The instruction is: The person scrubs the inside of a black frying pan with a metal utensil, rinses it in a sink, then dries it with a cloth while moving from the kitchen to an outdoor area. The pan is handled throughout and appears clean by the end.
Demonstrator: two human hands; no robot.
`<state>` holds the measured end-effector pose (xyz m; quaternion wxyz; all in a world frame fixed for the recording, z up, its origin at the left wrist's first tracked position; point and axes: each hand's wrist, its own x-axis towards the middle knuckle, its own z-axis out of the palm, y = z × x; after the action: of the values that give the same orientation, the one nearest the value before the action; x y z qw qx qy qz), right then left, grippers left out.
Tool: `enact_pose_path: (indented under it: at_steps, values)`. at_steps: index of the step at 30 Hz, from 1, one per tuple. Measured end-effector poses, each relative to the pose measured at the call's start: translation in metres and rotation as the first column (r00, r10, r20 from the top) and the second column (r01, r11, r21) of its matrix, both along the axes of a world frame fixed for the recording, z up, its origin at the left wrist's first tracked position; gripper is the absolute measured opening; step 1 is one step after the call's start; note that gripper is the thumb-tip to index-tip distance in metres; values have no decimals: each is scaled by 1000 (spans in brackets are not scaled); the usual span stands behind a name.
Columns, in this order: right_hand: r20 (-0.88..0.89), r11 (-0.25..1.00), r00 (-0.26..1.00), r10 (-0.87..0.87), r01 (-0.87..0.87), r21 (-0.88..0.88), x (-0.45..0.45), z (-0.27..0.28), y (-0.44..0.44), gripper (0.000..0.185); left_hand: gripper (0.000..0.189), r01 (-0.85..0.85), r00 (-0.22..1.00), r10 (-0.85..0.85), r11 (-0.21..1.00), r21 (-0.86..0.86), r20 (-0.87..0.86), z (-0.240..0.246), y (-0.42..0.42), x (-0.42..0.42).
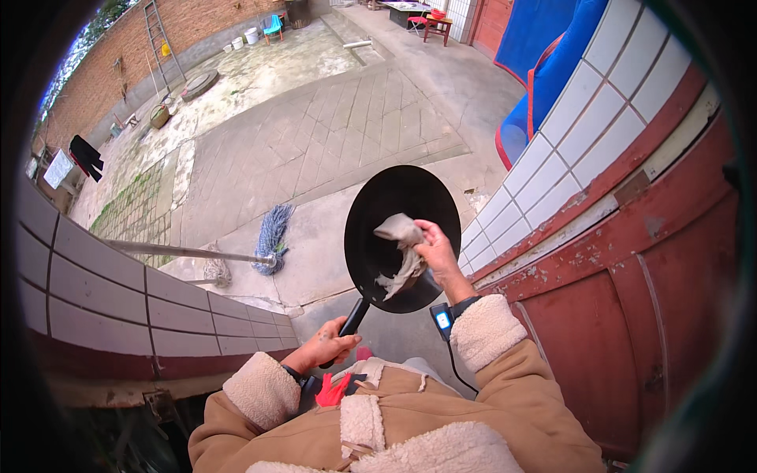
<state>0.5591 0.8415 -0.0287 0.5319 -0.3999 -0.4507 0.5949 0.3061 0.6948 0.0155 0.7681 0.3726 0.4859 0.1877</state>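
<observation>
My left hand (329, 344) is closed around the black handle (353, 319) of a dark frying pan (378, 195), with small dark spots on the back of the hand. The pan is held up in front of me, its inside facing me. My right hand (436, 248) pinches a crumpled greyish-white cloth (403, 232) over the inside of the pan. Part of the cloth hangs down towards the pan's lower edge. A small device with a lit screen (442, 320) and a cable sits at my right wrist.
Red wooden door (579, 343) and white-tiled wall (556, 171) stand close on the right; another tiled wall (100, 284) is on the left. A blue mop (272, 239) lies ahead on the concrete, its pole reaching left. A blue curtain (538, 53) hangs beyond the doorway.
</observation>
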Motion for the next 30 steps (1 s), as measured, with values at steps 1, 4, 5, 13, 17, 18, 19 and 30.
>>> enact_pose_path:
  at_steps: [1,4,5,13,17,18,19,30]
  values:
    - [-7,970,976,-216,213,-115,14,-2,30,58,20,9,1000,-9,1000,5,-7,2,16,1]
    - [-143,873,879,-455,409,-266,38,-11,106,59,19,40,999,-40,999,0,-8,6,63,3]
    - [-75,828,854,-515,473,-300,37,-10,132,59,19,75,996,-73,997,34,-46,6,82,6]
    - [-7,942,962,272,-265,205,-22,22,263,37,23,157,978,-141,983,99,-154,11,250,42]
    - [604,749,589,538,-662,-22,19,17,296,28,24,18,997,-18,1000,1,-71,18,319,57]
    - [746,719,391,539,-675,-167,33,17,316,30,24,15,997,-16,1000,-6,-70,19,331,57]
    - [847,769,237,476,-580,-270,46,18,340,31,24,20,997,-21,1000,-11,-75,19,348,58]
    - [857,793,-163,-490,-490,361,159,26,585,27,21,148,987,-141,985,89,-79,9,550,65]
